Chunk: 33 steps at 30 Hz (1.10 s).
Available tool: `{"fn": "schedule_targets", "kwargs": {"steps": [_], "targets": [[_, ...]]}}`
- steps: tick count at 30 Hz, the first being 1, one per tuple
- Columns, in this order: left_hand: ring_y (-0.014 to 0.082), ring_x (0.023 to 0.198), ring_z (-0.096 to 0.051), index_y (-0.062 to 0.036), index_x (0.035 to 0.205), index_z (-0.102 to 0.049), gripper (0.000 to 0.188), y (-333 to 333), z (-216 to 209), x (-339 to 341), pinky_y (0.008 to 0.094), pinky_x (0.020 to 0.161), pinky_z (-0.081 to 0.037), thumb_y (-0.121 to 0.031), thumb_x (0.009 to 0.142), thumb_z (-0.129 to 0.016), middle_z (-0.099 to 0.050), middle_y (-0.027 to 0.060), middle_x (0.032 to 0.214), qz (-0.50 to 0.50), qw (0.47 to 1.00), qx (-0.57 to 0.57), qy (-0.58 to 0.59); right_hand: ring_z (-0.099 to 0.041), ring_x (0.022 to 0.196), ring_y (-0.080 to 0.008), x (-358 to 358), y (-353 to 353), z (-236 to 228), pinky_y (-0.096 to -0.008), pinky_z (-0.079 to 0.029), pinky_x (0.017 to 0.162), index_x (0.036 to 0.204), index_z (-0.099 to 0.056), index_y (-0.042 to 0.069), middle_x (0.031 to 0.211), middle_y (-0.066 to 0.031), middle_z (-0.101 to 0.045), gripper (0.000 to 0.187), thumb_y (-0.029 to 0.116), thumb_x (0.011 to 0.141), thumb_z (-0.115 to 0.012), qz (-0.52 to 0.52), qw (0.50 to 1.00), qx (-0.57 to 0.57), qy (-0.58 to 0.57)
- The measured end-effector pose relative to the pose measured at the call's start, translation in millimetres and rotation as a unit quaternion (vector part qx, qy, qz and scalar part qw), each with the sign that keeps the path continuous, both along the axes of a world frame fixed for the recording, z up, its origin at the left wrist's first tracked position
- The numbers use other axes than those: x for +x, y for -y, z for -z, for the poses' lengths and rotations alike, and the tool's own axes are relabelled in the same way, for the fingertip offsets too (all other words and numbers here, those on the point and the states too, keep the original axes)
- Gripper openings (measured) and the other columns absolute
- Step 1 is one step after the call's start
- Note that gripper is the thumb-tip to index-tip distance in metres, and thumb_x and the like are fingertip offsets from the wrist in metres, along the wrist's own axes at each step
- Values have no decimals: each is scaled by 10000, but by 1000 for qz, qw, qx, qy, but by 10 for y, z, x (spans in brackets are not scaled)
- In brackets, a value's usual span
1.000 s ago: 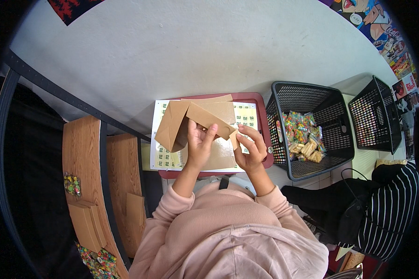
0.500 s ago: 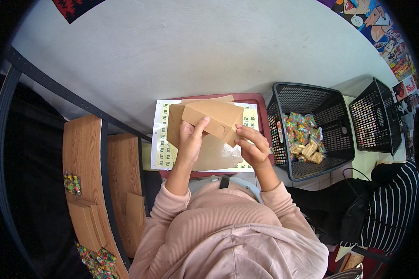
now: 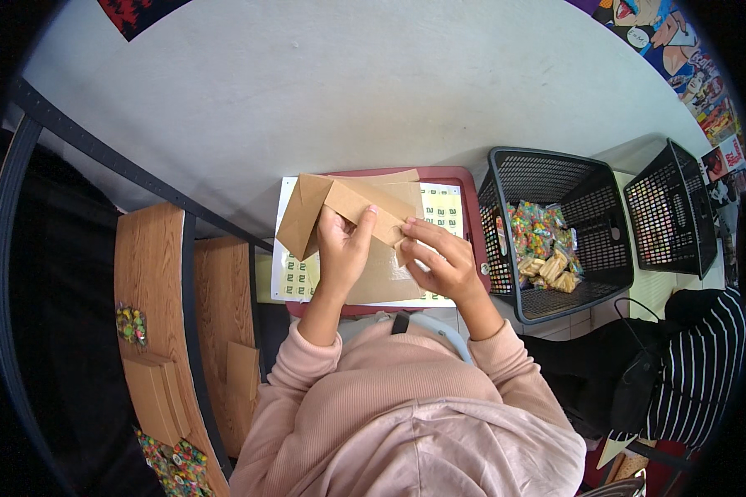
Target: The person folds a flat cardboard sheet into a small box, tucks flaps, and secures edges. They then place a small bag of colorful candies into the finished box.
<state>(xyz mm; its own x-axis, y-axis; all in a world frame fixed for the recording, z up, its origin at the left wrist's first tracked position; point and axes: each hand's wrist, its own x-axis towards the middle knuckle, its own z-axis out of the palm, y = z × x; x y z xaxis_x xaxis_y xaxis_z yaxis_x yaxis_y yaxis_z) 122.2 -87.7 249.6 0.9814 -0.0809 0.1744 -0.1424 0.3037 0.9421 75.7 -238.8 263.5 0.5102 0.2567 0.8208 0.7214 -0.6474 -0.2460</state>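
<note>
Between both hands is a brown cardboard box [image 3: 371,213], partly folded, its flaps raised at the left. My left hand [image 3: 346,247] grips its near side, with the thumb on the outside and the fingers hidden within the folds. At the box's right end, my right hand [image 3: 439,257] pinches a small flap with thumb and fingers. Below the box lies a flat brown piece of card [image 3: 381,280], on white and yellow sheets of printed labels [image 3: 443,207]. These sheets rest on a dark red tray or board [image 3: 466,184].
At the right stands a black plastic basket [image 3: 601,199] holding bagged colourful sweets [image 3: 539,228] and pale bagged pieces [image 3: 553,272]. Another black basket [image 3: 675,215] is beyond it. A wooden shelf [image 3: 153,273] at the left carries flat brown cardboard [image 3: 153,398] and more sweets [image 3: 174,464].
The box has turned and its left flaps have opened out further toward the left. My right hand has moved slightly left along with the box's right end.
</note>
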Motion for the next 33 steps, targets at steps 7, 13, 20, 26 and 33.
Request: {"fn": "schedule_targets", "kwargs": {"steps": [7, 13, 20, 26, 33], "targets": [[122, 894, -527, 38, 1043, -423, 237, -50, 157, 81, 259, 794, -431, -33, 843, -528, -540, 99, 986, 5, 999, 16, -31, -640, 826, -241, 14, 79, 184, -296, -543, 591, 782, -609, 57, 963, -106, -631, 183, 1, 627, -688, -36, 999, -9, 12], [144, 912, -533, 40, 1093, -405, 280, 55, 163, 37, 271, 810, -432, -22, 843, -515, -541, 104, 996, -19, 1000, -8, -11, -635, 817, -245, -26, 23, 160, -300, -537, 635, 828, -628, 54, 1030, -115, -608, 223, 47, 628, -726, 6, 999, -13, -50], [154, 920, -559, 20, 1136, -363, 333, 124, 584, 31, 277, 773, -464, -56, 854, -524, -545, 132, 1035, 34, 996, -23, -81, -636, 820, -242, -23, 18, 596, -301, -532, 641, 864, -624, 8, 1038, -133, -607, 244, 46, 647, -730, 50, 989, 69, -118], [165, 880, -579, -19, 1112, -372, 329, 180, 1107, -13, 294, 748, -501, -140, 863, -550, -547, 118, 1022, 121, 960, -34, -250, -632, 870, -224, -126, -39, 1227, -297, -552, 701, 918, -627, -27, 1025, -160, -606, 230, 24, 704, -695, 71, 923, 252, -282], [133, 835, -570, -46, 1030, -424, 263, 331, 1470, -217, 253, 741, -496, -100, 839, -595, -552, 45, 923, 148, 916, -135, -347, -619, 867, -218, -149, 46, 1376, -302, -559, 696, 944, -560, -30, 986, -149, -595, 249, -7, 719, -663, 91, 904, 276, -314]]}}
